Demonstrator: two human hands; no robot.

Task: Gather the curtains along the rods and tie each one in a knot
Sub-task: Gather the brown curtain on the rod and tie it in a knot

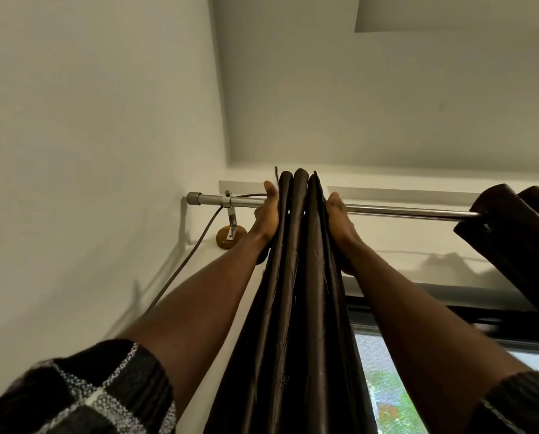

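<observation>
Glossy dark satin-like curtain cloth, smooth shiny metal rod, round wooden bracket base.

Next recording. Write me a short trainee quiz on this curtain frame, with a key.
1. True or false: the left hand and right hand press the gathered curtain from opposite sides.
2. Where is the second curtain? A: at the rod's capped end. B: on the rod, to the right of the right hand. C: between the two hands.
3. Fill in: the rod's bracket is on the ___ hand's side.
Key: 1 true; 2 B; 3 left.
</observation>
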